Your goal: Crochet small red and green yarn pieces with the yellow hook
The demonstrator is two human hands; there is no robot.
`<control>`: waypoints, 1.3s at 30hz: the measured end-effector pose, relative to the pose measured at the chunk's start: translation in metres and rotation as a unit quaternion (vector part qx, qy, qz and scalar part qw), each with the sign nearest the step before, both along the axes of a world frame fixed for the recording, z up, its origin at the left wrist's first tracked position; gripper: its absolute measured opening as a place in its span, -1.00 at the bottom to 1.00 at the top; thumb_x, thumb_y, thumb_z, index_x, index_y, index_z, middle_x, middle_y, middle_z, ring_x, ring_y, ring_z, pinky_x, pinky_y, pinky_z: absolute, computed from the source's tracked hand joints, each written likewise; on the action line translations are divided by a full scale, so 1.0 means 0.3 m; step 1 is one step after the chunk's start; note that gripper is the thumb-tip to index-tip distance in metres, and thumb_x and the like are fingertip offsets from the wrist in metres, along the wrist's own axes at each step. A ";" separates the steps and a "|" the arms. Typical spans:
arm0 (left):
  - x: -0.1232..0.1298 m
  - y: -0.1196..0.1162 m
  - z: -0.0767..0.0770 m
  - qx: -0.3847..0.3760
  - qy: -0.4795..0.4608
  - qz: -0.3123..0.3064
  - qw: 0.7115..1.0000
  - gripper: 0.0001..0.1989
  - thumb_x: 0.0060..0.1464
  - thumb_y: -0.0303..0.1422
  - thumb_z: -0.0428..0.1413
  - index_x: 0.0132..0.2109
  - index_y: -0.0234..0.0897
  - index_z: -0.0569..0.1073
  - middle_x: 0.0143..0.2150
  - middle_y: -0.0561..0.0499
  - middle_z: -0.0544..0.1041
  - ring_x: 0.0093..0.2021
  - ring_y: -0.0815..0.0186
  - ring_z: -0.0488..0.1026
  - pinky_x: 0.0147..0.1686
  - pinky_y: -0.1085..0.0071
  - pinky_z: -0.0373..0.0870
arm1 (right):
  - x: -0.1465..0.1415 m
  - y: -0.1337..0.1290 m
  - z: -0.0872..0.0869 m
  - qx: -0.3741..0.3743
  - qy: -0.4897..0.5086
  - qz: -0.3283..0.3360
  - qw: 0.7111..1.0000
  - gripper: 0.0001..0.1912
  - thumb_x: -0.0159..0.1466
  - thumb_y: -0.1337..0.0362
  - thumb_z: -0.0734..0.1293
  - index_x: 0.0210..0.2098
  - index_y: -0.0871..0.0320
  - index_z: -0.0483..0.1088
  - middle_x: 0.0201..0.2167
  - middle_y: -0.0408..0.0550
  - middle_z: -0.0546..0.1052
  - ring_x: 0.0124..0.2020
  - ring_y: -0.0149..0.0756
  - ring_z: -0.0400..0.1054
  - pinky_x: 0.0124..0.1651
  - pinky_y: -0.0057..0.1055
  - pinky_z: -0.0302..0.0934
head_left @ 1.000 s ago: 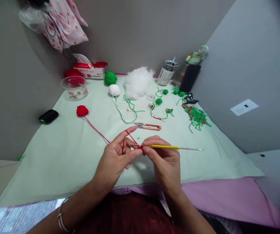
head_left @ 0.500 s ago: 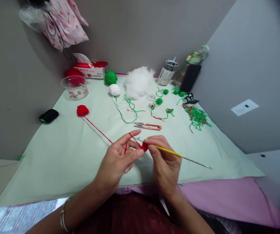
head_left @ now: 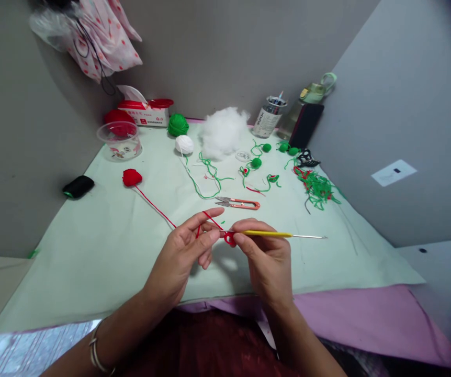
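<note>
My right hand [head_left: 267,256] pinches a crochet hook with a yellow grip [head_left: 268,233], which lies nearly level, its rear metal end pointing right. A small red crocheted piece [head_left: 230,239] hangs at the hook's front, beside my right fingertips. Red yarn [head_left: 157,205] runs from a red ball [head_left: 132,177] on the left to my left hand [head_left: 188,243] and loops over its raised index finger. The left thumb and middle finger close on the yarn near the hook tip. Orange thread snips [head_left: 238,203] lie just beyond both hands.
Green yarn ball [head_left: 178,125], white ball [head_left: 184,144] and white stuffing [head_left: 224,132] stand at the back. A plastic tub [head_left: 120,141] is back left. Pen jar [head_left: 269,118], bottle, phone [head_left: 306,125] and green yarn scraps [head_left: 319,189] are on the right.
The hook has turned from slanting down rightward to nearly level. My left fingers have shifted left, away from the red piece, which now shows an open loop.
</note>
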State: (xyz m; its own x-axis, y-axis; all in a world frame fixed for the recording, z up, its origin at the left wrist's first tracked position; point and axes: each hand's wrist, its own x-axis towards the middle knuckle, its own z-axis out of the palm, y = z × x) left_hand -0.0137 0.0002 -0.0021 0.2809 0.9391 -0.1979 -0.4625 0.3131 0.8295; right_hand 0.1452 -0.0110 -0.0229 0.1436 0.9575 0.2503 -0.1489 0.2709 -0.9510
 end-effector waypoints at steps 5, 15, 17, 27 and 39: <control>-0.008 0.011 -0.002 0.004 0.015 -0.026 1.000 -0.58 0.09 -0.35 0.43 0.12 -0.19 0.66 -0.39 0.13 0.50 -0.47 0.49 0.36 -0.44 0.55 0.32 | -0.005 -0.002 0.000 -0.021 0.032 0.019 0.999 -0.91 0.28 0.31 0.56 -0.25 -0.06 0.69 -0.35 -0.21 0.65 -0.32 -0.43 0.51 -0.21 -0.50 0.42; -0.018 0.006 0.008 0.031 0.035 -0.008 0.999 -0.61 0.12 -0.34 0.41 0.11 -0.14 0.66 -0.31 0.11 0.53 -0.26 0.40 0.50 -0.12 0.46 0.46 | -0.015 -0.008 0.015 0.015 0.001 -0.003 1.000 -0.85 0.28 0.38 0.54 -0.25 -0.04 0.69 -0.34 -0.18 0.65 -0.31 -0.39 0.49 -0.22 -0.44 0.41; -0.015 0.008 0.006 0.049 0.060 0.000 0.997 -0.58 0.11 -0.38 0.41 0.13 -0.13 0.64 -0.32 0.12 0.53 -0.24 0.38 0.49 -0.11 0.46 0.47 | -0.019 -0.010 0.024 0.042 -0.023 -0.006 0.999 -0.81 0.28 0.43 0.51 -0.24 -0.03 0.69 -0.33 -0.16 0.65 -0.28 -0.36 0.50 -0.21 -0.42 0.42; -0.023 0.017 0.006 0.078 0.113 -0.019 0.990 -0.64 0.18 -0.40 0.34 0.13 -0.12 0.64 -0.28 0.09 0.59 -0.24 0.35 0.56 -0.12 0.42 0.52 | -0.011 -0.006 0.022 0.014 -0.003 0.012 1.000 -0.81 0.28 0.43 0.52 -0.26 -0.05 0.69 -0.34 -0.20 0.62 -0.31 -0.41 0.49 -0.24 -0.47 0.42; -0.043 0.022 -0.009 0.049 0.029 -0.072 0.996 -0.57 0.11 -0.38 0.35 0.14 -0.05 0.67 -0.30 0.09 0.49 -0.25 0.35 0.43 -0.13 0.41 0.37 | -0.011 0.011 0.018 -0.116 0.150 0.089 0.978 -0.89 0.15 0.23 0.64 -0.36 0.01 0.68 -0.46 -0.21 0.58 -0.46 -0.46 0.41 -0.32 -0.49 0.33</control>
State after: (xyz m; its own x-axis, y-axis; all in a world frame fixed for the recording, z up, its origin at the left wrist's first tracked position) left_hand -0.0266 0.0067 -0.0048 0.4056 0.9053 -0.1265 -0.3687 0.2887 0.8836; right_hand 0.1418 -0.0076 -0.0176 0.0027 1.0000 -0.0052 -0.4561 -0.0034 -0.8899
